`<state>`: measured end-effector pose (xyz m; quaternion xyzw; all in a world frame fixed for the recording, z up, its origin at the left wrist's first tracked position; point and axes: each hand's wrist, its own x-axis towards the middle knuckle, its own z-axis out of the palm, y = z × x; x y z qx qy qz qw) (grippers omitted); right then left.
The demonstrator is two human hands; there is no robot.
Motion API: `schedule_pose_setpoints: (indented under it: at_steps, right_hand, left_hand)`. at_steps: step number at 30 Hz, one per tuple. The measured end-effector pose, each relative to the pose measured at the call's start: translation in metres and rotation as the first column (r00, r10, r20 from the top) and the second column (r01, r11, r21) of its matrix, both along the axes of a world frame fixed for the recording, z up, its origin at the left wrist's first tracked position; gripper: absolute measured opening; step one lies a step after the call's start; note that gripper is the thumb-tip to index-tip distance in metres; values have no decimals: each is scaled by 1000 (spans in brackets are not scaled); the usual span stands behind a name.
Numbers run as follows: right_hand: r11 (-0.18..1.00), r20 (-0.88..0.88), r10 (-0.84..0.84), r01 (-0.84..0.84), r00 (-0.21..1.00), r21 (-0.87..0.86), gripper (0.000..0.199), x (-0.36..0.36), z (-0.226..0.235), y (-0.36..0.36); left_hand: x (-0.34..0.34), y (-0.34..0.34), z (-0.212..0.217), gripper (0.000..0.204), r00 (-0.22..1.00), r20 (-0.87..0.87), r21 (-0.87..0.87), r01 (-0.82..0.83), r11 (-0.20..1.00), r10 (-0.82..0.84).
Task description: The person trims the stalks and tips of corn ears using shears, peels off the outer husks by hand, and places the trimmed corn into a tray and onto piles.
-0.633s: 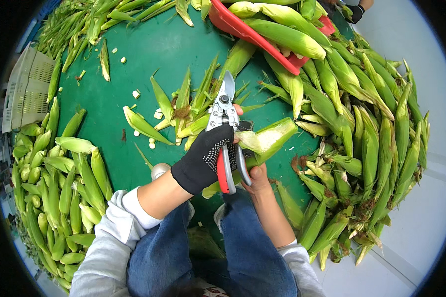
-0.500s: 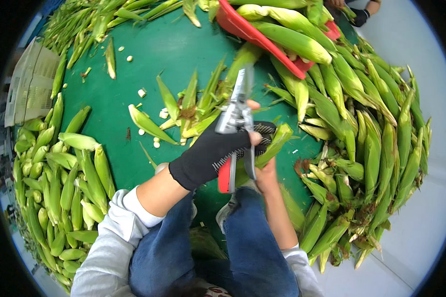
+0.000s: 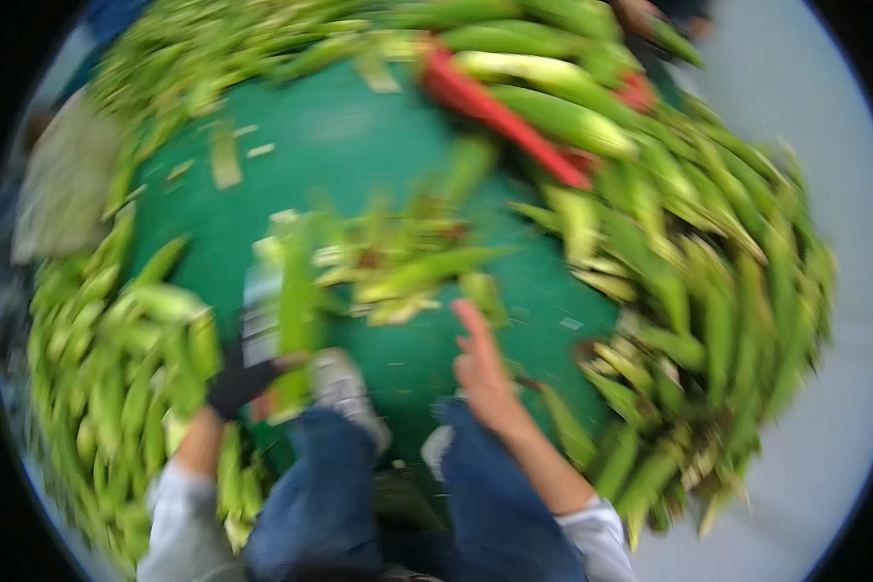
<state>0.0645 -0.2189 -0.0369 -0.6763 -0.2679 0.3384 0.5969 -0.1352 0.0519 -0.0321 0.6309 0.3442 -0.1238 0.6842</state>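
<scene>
My left hand (image 3: 244, 378), in a black fingerless glove, is low at the left, closed on pruning shears (image 3: 260, 315) and a green ear of corn (image 3: 296, 296). The shears are smeared by motion and stand upright beside the corn, their red handle partly showing by the palm. My bare right hand (image 3: 482, 373) is open in front of my right knee, fingers pointing away, with nothing in it. Between the hands and farther off, a heap of stripped husks (image 3: 407, 267) lies on the green surface (image 3: 306, 107).
A large pile of unhusked corn (image 3: 718, 301) fills the right side. More ears (image 3: 116, 398) are heaped at the left, near a pale crate (image 3: 63, 189). A red basket (image 3: 500, 112) with corn leans at the far right. Loose leaves (image 3: 223, 58) cover the far edge; another person's hand (image 3: 640, 17) shows beyond.
My left hand has swung left and nearer with the shears and the ear of corn. My right hand has let go of the corn and opened. The view is now blurred.
</scene>
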Motion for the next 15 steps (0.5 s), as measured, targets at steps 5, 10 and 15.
schedule_pose_setpoints:
  at_steps: [5,10,15]
  right_hand:
    - [882,409,-357,447,840,-149,32,42,12,-75]
    - [699,963,56,678,264,-226,33,121,59,-168]
    - [-4,890,321,940,324,-341,60,186,110,-252]
  left_hand:
    - [-278,104,25,71,819,-566,762,474,441,97]
    - [-323,81,-39,64,685,-692,713,602,359,227]
    - [-289,73,-38,58,842,-474,865,391,314,257]
